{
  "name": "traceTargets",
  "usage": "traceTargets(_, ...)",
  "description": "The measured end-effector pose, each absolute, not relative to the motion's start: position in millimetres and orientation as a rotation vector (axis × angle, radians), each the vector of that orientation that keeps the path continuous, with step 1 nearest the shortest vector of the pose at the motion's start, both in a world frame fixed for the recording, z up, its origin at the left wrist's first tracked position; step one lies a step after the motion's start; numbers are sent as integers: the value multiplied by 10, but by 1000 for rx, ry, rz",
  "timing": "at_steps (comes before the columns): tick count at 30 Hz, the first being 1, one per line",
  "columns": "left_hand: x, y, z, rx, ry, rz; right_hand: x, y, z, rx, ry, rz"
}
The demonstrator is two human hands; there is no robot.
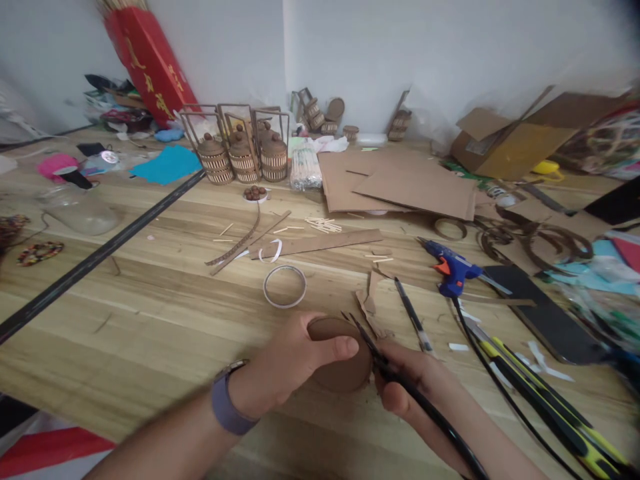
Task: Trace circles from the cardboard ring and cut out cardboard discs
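Observation:
A round brown cardboard disc (341,370) is in my left hand (305,353), the thumb lying across its top face and the other fingers hidden at the far side. My right hand (420,380) is closed on black-handled scissors (377,357). Their narrow blades are slightly apart and point up and left at the disc's right edge. A torn cardboard scrap (369,300) lies just beyond the blades. Beside my right hand is a black pen (413,312). A white-rimmed ring (285,287) rests on the table ahead of my left hand.
A blue glue gun (450,267) lies at right, its black cord running towards me past yellow-black cutters (545,400). Farther back are cardboard sheets (400,183), several small sticks (324,225), a cardboard strip (320,244) and lidded miniature baskets (245,157). A dark strip (110,247) crosses the table at left.

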State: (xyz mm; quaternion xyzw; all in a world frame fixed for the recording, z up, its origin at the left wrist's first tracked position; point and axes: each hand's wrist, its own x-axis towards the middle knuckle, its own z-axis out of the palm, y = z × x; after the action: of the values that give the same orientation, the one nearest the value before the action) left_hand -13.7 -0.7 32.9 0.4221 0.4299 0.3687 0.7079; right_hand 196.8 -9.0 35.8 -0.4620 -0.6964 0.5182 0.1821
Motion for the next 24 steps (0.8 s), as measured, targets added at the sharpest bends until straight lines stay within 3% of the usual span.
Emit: traceTargets(24,-131,-1,351,967,893,805,1990,-113,332,-1247,-1973,1473)
